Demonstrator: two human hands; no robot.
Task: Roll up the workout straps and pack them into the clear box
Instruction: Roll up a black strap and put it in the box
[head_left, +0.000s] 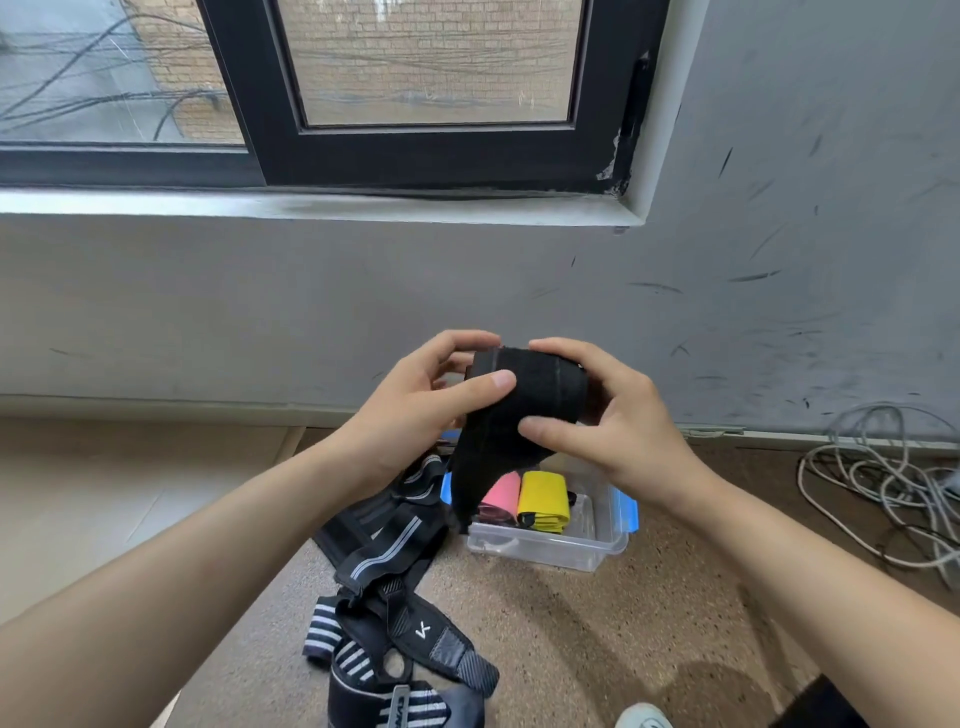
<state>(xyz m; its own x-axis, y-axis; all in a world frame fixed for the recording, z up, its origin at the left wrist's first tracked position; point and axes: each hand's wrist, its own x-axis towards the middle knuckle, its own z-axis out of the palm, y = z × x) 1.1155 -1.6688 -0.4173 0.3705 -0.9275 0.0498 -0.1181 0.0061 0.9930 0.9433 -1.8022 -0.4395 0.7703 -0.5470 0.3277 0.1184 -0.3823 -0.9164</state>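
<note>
A black workout strap is partly rolled and held up in front of me above the clear box. My left hand grips the roll's left end, thumb across its front. My right hand grips the right end, thumb pressed on the roll. The strap's loose tail hangs down toward the box's left side. Inside the box lie a pink rolled band and a yellow rolled band. More black straps with grey stripes lie in a heap on the floor left of the box.
The box has blue clips on its sides and sits on a speckled brown floor. A tangle of white cable lies at the right by the grey wall. Striped wrist wraps lie near my feet. A shoe tip shows at the bottom.
</note>
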